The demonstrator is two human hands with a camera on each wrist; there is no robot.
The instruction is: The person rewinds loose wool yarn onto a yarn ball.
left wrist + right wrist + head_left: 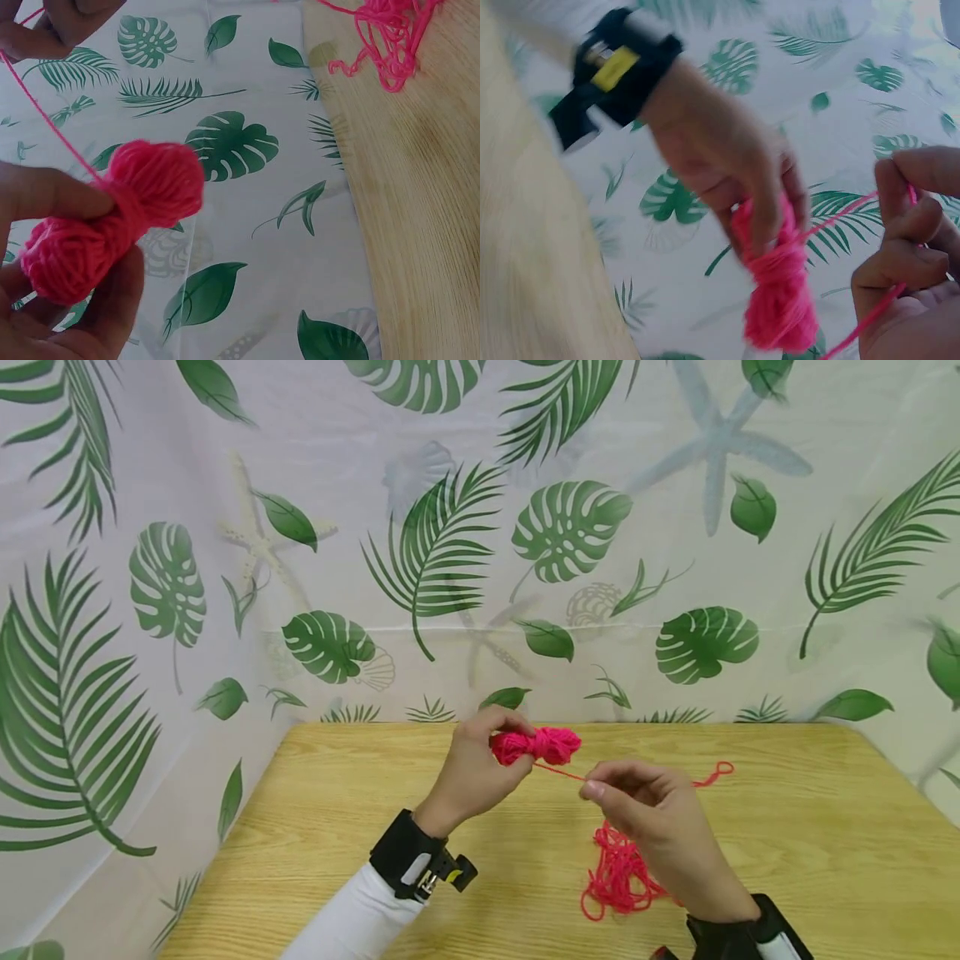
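A bundle of hot-pink yarn (553, 745), wrapped round its middle into a bow shape, is pinched between thumb and fingers of my left hand (480, 768) above the table. From the wrapped waist a strand (56, 120) runs taut to my right hand (660, 827), whose thumb and curled fingers grip it. In the right wrist view the yarn passes through the fingers of that hand (915, 262) and trails out below. Under the right hand a loose tangle of the same yarn (621, 872) lies on the table, partly hidden by the hand.
The wooden table (315, 860) spreads beneath both hands. A looped yarn end (723, 768) shows to the right of the right hand. Behind stands a white cloth (465, 668) printed with green leaves and starfish. Each wrist wears a black strap (405, 852) with a device.
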